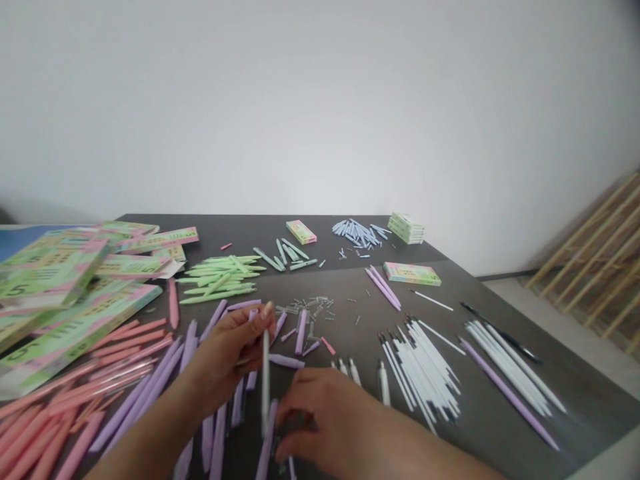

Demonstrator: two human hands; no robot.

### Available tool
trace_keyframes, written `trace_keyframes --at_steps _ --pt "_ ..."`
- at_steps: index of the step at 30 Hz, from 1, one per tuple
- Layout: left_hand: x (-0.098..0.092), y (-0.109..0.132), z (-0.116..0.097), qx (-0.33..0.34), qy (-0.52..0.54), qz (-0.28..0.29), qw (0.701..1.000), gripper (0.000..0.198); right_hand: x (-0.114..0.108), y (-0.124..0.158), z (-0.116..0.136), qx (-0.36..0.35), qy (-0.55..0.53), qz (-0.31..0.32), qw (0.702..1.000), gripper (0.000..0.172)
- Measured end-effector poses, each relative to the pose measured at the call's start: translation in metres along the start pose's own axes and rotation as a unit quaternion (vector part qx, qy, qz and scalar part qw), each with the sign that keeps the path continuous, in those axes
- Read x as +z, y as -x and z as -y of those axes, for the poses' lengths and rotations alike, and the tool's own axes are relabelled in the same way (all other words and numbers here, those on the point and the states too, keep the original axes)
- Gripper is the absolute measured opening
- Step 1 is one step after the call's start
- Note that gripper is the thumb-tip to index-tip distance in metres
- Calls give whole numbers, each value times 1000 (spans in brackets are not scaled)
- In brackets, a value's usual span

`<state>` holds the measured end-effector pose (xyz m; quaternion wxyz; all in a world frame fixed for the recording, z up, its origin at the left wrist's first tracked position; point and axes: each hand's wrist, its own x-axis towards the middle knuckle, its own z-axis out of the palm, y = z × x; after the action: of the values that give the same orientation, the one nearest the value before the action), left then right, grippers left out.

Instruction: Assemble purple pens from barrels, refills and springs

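My left hand (pixel 227 353) is closed in a pinch on the upper end of a thin white pen refill (pixel 265 377), which stands nearly upright. My right hand (pixel 330 420) is closed low at the front, its fingers curled round the bottom of that refill and a purple pen barrel (pixel 267 443). Purple pen barrels (pixel 150 393) lie scattered under and left of both hands. Small grey springs and tips (pixel 310 310) lie just beyond my left hand.
Pink barrels (pixel 65 400) and flat green-pink boxes (pixel 60 287) fill the left. Green barrels (pixel 220 277) and blue parts (pixel 357 233) lie further back. White refills (pixel 425 367) and more refills (pixel 510 367) lie at right on the dark table (pixel 575 400). Wooden slats (pixel 600 267) lean at far right.
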<state>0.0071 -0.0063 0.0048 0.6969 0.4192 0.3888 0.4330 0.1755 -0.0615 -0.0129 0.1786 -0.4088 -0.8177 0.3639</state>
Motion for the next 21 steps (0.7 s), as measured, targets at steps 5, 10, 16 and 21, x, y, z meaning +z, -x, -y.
trace_keyframes --at_steps 5,10,16,21 --pt "0 0 -11 -17 -60 15 998 43 16 1 -5 -7 133 67 989 55" --pt "4 2 -8 -36 -74 22 996 46 32 -3 -12 -11 189 114 975 46" --pt "2 -1 -3 -65 -67 36 995 41 36 -2 -16 7 162 102 981 35" --pt "1 -1 1 -99 -106 51 988 38 32 -3 -12 25 165 92 982 20"
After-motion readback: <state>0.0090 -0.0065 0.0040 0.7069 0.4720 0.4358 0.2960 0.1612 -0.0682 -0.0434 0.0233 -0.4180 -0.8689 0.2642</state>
